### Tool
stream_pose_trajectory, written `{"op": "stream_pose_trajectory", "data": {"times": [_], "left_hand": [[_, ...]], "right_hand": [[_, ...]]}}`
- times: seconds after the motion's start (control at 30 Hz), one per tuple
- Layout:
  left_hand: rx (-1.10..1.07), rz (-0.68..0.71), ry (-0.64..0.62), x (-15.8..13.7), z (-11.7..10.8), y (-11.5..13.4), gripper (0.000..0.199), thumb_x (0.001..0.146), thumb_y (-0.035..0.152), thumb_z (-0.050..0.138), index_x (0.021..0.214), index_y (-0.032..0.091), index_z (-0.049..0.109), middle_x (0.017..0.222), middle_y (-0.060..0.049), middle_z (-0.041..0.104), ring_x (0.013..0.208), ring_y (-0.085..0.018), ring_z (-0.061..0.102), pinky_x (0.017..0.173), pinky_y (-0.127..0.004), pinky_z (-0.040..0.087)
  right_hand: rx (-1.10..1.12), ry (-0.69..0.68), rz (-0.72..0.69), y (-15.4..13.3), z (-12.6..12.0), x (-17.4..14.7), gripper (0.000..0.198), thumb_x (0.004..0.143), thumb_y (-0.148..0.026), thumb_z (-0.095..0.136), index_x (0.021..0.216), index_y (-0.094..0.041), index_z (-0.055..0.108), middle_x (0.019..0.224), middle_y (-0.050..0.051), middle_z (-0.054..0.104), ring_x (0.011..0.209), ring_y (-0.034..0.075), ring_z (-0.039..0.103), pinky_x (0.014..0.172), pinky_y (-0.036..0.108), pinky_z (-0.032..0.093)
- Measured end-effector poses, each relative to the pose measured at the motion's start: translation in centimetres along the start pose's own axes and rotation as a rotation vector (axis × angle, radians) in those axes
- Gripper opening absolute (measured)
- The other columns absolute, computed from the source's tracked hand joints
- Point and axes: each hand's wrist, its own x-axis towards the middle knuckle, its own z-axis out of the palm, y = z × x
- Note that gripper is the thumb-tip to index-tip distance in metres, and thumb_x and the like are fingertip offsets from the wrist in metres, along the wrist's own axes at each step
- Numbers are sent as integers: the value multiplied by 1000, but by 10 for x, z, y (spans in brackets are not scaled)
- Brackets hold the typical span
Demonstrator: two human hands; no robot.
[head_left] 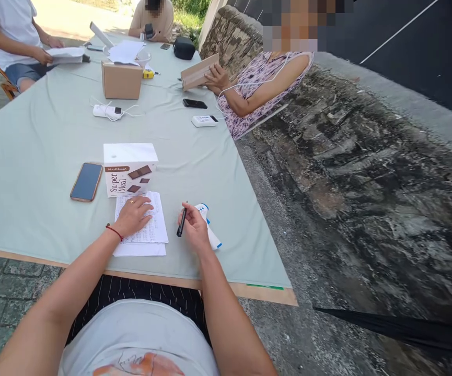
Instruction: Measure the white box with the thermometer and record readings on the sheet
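My left hand (135, 215) lies with its fingers spread on printed sheets of paper (155, 235) near the table's front edge. Behind those sheets stands a white box (129, 154) printed "Su-per Meal" with chocolate pieces on it. To the right of the paper, my right hand (194, 224) grips a black pen (182, 222), which points down toward the table. Partly hidden behind that hand is a white and blue device (213, 239), shaped like a handheld thermometer. A phone in an orange-brown case (87, 181) rests left of the white box.
Farther back on the cloth-covered table (33, 172) are a cardboard box (121, 81), white corded devices (107, 111) (205, 121) and a black phone (195, 103). A person at the right holds a brown board-like item (200, 73). Two others sit at the far end. A stone wall runs along the right.
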Motion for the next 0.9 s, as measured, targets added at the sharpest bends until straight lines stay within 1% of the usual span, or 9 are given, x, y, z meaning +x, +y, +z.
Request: {"op": "stream_pose_trajectory", "data": {"times": [0.07,0.13,0.23,0.33,0.5,0.57,0.67,0.77,0.9], "left_hand": [[36,14,-94,0,4,2,20,90,30,59,106,21,67,127,-10,63,123,-30,55,106,-50,44],[79,16,-141,-1,5,3,23,91,30,58,110,20,66,129,-11,63,126,-30,53,108,-51,43],[114,10,-156,-1,4,4,25,92,31,58,113,18,64,131,-11,62,126,-30,53,108,-50,43],[125,8,-156,-1,3,3,24,92,31,60,112,19,64,131,-10,62,126,-29,53,108,-49,43],[111,6,-149,-1,4,2,23,91,31,62,110,19,64,131,-10,63,127,-30,53,108,-49,43],[110,3,-145,-1,4,2,23,91,31,63,110,18,64,131,-10,63,127,-30,53,108,-49,43],[113,-2,-145,-1,4,3,24,90,30,63,111,18,65,131,-10,63,127,-30,53,108,-49,44],[112,-7,-146,-1,6,3,23,90,30,64,110,19,65,131,-10,63,128,-30,53,108,-49,44],[109,-18,-148,-1,7,3,23,89,30,64,110,19,66,131,-10,63,128,-30,53,109,-50,44]], "right_hand": [[49,3,-27,-1,6,2,37,72,-49,68,98,-25,60,73,-4,55,62,13,50,63,29,46],[48,-10,-51,-2,13,3,34,81,-56,61,92,-24,61,65,-4,51,59,13,48,61,29,45],[78,-45,-52,-3,26,7,42,88,-59,49,99,-22,66,67,-1,56,62,15,52,64,32,47],[86,-58,3,0,38,10,38,84,-51,54,102,-21,69,74,1,64,65,16,56,65,34,49],[-73,39,6,9,47,9,21,67,-36,60,80,-22,70,72,1,68,63,17,57,63,32,49],[-98,55,-8,10,50,8,19,67,-35,58,75,-22,69,71,1,69,63,17,57,63,32,49],[-119,27,-34,10,53,7,18,67,-36,57,70,-22,67,66,0,67,63,17,57,63,32,49],[-145,7,-50,11,55,8,17,68,-36,57,70,-22,66,66,0,66,63,17,57,65,32,48],[-176,10,-22,13,55,9,18,68,-37,56,71,-22,65,67,0,66,63,17,56,64,32,48]]}}
